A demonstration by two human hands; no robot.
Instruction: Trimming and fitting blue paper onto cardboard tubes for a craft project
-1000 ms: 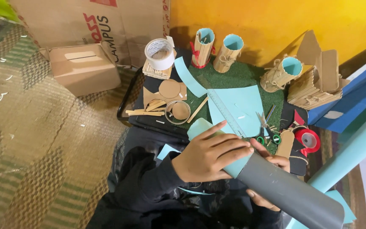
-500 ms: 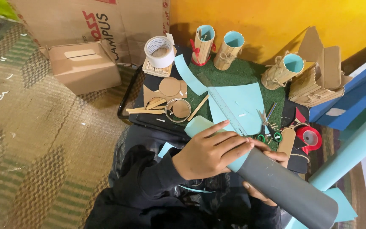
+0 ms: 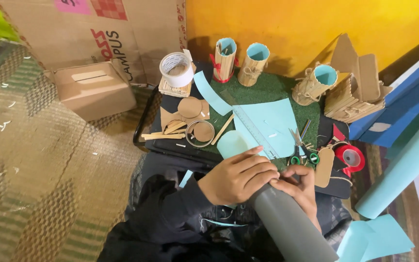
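A grey plastic pipe [image 3: 289,225] lies across my lap, its far end wrapped in light blue paper [image 3: 233,144]. My left hand [image 3: 238,177] lies over the pipe's upper end and presses the paper against it. My right hand [image 3: 299,187] grips the pipe from the right side, fingers curled at the paper's edge. Just beyond the hands lie a clear ruler [image 3: 255,131] on a light blue sheet [image 3: 277,121], and green-handled scissors [image 3: 302,148].
A low black table [image 3: 144,128] holds a green mat, white tape roll [image 3: 177,69], cardboard discs, wooden sticks, several stick-covered cups [image 3: 254,64], a cardboard house [image 3: 357,92] and red tape [image 3: 350,157]. A cardboard box [image 3: 93,90] sits left; a blue paper roll [image 3: 403,167] right.
The pipe's near end has swung slightly left and more upright in view. My right hand has come up onto the pipe's right side beside the left hand.
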